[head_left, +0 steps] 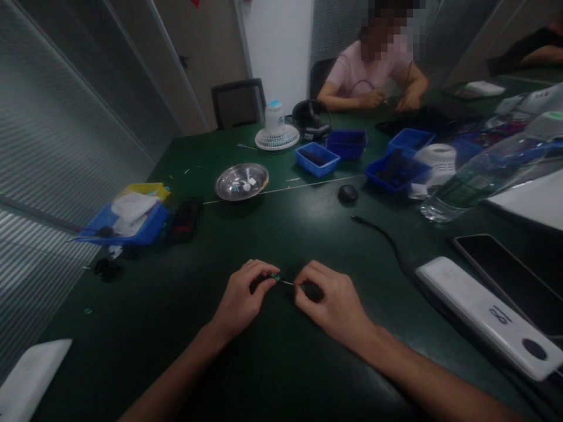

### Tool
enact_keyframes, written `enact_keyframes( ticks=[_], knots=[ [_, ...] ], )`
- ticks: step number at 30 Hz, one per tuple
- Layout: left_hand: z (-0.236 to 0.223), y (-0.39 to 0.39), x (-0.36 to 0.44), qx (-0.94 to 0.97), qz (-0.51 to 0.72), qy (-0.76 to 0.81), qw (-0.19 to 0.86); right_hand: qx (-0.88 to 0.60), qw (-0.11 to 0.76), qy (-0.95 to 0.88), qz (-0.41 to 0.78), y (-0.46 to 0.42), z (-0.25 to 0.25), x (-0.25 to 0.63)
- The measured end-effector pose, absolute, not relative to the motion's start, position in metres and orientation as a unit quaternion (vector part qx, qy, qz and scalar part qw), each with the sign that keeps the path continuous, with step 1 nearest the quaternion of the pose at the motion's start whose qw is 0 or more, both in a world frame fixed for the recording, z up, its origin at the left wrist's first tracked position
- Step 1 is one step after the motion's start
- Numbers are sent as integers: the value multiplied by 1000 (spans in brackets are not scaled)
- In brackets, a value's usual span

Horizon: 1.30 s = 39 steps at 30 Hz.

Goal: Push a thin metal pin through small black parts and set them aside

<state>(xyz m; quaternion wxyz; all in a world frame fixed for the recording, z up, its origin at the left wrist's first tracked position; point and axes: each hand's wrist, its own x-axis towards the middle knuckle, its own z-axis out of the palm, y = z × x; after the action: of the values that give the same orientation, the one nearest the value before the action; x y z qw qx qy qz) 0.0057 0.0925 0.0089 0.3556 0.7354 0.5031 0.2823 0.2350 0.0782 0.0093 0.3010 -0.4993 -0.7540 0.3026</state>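
Observation:
Over the green table, my left hand (247, 293) is closed in a pinch on a small green circuit board (275, 276). A thin light-coloured piece, like a wire or a slim shaft (287, 283), runs from the board towards my right hand (328, 296). My right thumb and forefinger are pinched at the far end of that piece; its exact kind is too small to make out. Both hands are close together, fingertips a short gap apart.
Ahead are a metal bowl (241, 196) of small parts, a white fan (277, 140), a blue bin (317, 161) and a mouse (348, 193). On the right lie a white power bank (479, 316), a phone (510, 275) and a bottle (470, 184). A person (373, 76) sits opposite.

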Motion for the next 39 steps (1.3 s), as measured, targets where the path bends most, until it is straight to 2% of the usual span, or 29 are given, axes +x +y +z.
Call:
enact_keyframes(
  ticks=[13, 21, 27, 33, 39],
  knots=[
    [8, 90, 7, 754, 262, 458, 391, -462, 288, -776, 317, 78, 9, 236],
    [6, 91, 7, 771, 237, 454, 379, -454, 367, -734, 346, 80, 9, 235],
    [6, 89, 6, 755, 231, 483, 378, -516, 428, -649, 359, 83, 9, 240],
    [11, 85, 12, 792, 219, 463, 333, -529, 448, -615, 376, 85, 8, 240],
    [13, 72, 25, 861, 169, 423, 227, -533, 447, -612, 376, 86, 8, 239]
  ],
)
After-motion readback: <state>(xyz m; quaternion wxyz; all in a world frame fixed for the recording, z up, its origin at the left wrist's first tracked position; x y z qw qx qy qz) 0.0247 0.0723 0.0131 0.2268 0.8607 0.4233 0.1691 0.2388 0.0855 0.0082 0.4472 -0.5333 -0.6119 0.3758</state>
